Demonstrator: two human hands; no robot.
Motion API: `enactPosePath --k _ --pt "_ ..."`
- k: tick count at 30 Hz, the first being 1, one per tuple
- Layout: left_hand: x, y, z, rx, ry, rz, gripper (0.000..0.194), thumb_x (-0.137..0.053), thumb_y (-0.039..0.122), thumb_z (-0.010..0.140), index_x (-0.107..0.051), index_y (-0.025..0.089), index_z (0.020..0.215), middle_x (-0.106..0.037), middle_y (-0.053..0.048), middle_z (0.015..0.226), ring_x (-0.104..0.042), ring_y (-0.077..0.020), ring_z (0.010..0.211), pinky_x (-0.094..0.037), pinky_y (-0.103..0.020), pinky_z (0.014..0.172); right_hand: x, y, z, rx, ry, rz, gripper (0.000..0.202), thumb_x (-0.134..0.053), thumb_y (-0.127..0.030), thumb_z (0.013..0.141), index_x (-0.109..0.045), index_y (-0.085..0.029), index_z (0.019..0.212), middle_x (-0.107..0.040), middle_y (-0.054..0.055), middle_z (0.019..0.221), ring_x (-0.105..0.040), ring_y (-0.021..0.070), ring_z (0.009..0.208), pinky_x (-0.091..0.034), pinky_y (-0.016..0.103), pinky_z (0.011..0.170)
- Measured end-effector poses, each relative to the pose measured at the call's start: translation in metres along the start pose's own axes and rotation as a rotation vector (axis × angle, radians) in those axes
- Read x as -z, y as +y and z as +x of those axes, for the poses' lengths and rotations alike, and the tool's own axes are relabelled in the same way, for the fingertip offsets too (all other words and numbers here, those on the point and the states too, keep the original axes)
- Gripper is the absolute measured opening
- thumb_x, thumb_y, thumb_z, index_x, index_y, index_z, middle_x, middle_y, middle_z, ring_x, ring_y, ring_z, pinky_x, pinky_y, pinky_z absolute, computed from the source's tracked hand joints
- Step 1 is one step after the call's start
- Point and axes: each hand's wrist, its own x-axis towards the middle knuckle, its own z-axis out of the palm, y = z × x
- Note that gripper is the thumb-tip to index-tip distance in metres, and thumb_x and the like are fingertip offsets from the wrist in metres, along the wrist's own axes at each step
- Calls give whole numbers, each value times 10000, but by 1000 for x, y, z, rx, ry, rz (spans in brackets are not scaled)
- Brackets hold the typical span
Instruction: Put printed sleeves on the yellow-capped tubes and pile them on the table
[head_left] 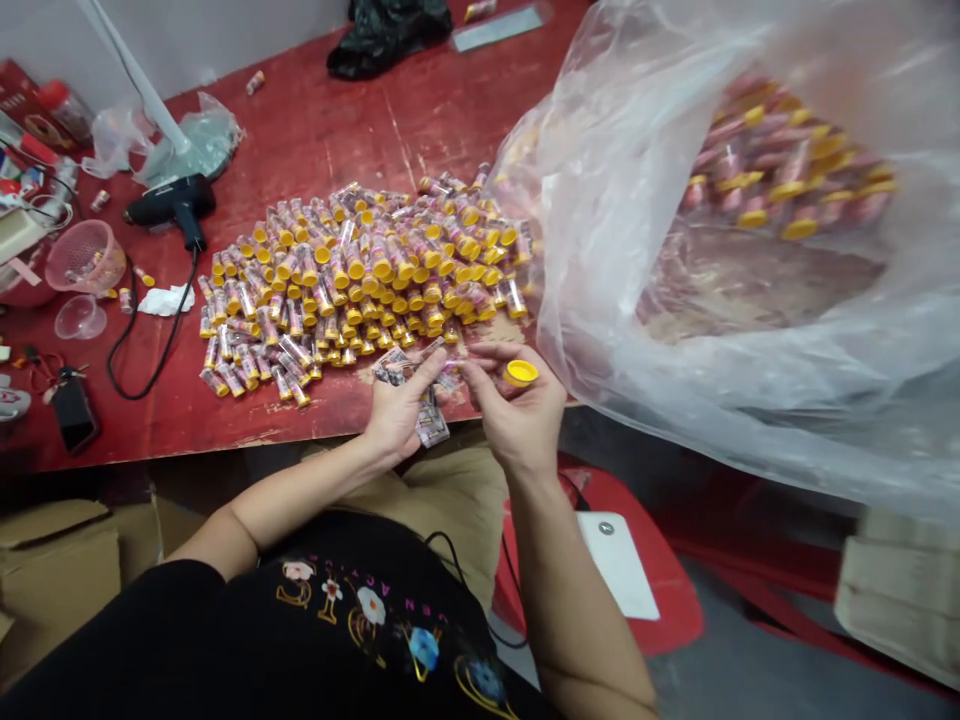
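Close to the table's front edge, my left hand (401, 410) is closed on a stack of printed plastic sleeves (433, 422), with the thumb pressed on top. My right hand (525, 420) curls around a small clear tube with a yellow cap (522, 373), its cap facing up. Thumb and forefinger of that hand meet near a sleeve at the left hand's thumb; the exact contact there is too small to make out. Just beyond both hands lies a large pile of small tubes (360, 270) with pink printed wraps and yellow caps.
A big clear plastic bag (600, 250) with more capped tubes (795, 170) stands at the right. On the red table (300, 120) at left are a heat gun (176, 205) with its cord, a pink basket (86, 258) and a phone (73, 412). A black bag (390, 35) lies at the back.
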Motion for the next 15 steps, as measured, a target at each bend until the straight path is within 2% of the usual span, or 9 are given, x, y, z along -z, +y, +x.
enactPosePath --k 2,5,7,9,12,15 --pt "-2 0 -5 14 35 -35 432 -1002 328 650 -649 159 833 -674 65 727 -582 -56 559 -476 -194 558 -6 -1 -5 11 51 13 348 -839 -505 832 -720 -195 938 -633 -39 711 -496 74 559 -419 210 532" --pt "-4 0 -10 91 16 -73 483 -1014 370 642 -612 160 808 -657 62 678 -571 -55 503 -476 -198 526 -11 -1 -11 -31 9 65 397 -847 -549 823 -708 -207 969 -589 -62 655 -476 78 521 -422 216 505" --pt "-4 1 -13 94 -8 -92 497 -1027 354 621 -613 158 812 -665 64 684 -571 -49 489 -476 -192 514 -10 -2 -13 -61 -45 66 456 -898 -539 770 -711 -212 1026 -629 -54 696 -516 85 548 -465 223 532" --pt "-2 3 -13 82 -7 -105 513 -1043 330 591 -606 160 801 -655 75 673 -565 -44 482 -469 -186 503 -6 -5 -15 -78 -44 100 483 -905 -554 763 -706 -221 1051 -656 -39 767 -559 89 597 -501 228 573" --pt "0 6 -12 141 13 -105 505 -1037 345 612 -595 159 770 -645 68 649 -565 -51 477 -466 -190 495 3 -15 -22 -46 27 263 453 -825 -620 838 -701 -243 1056 -653 -11 919 -619 102 745 -564 252 706" --pt "2 10 -12 235 25 -112 458 -999 375 693 -607 149 758 -648 50 646 -555 -52 467 -470 -196 492 10 -28 -32 46 48 319 397 -793 -597 885 -731 -267 1096 -595 -9 923 -582 104 793 -562 256 782"
